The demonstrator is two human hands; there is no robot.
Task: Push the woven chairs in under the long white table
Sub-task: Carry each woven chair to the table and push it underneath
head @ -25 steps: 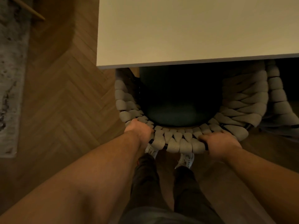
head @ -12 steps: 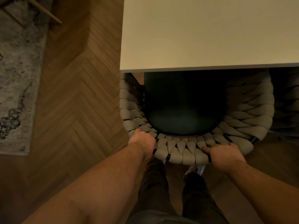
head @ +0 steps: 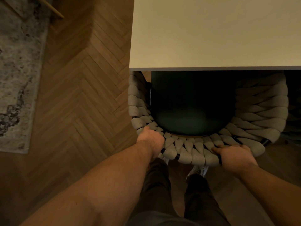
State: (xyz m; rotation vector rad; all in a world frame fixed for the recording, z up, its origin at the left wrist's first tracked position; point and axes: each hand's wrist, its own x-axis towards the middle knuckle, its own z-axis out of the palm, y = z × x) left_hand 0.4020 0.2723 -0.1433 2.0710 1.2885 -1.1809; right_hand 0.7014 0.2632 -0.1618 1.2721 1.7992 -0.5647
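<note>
- A person's left hand (head: 150, 140) and right hand (head: 234, 154) grip the curved back rail of a woven chair (head: 187, 150) at the near edge of the long white table (head: 211, 33).
- The left hand closes on the rail below the table's near left corner, thumb on top of the pale woven bands and fingers curled out of sight behind them.
- The right hand clamps the same rail further along the table's near edge, thumb laid along the top and fingers wrapped over the rim.
- The chair's front part sits under the tabletop. Its rounded back and the rear of its dark green seat cushion (head: 190, 111) project from the table's near edge towards the person.
- The chair's left arm lines up with the table's left end, and its right arm runs into shadow beneath the top.
- White shoes (head: 199, 170) and dark trousers (head: 156, 185) show directly behind the chair back, on the near side of the table.
- Herringbone wood floor (head: 78, 95) spreads out to the left of the table's end.
- A mottled grey rug (head: 17, 79) lies well apart from the table at the far left, with a slim wooden leg (head: 53, 9) crossing its upper corner.
</note>
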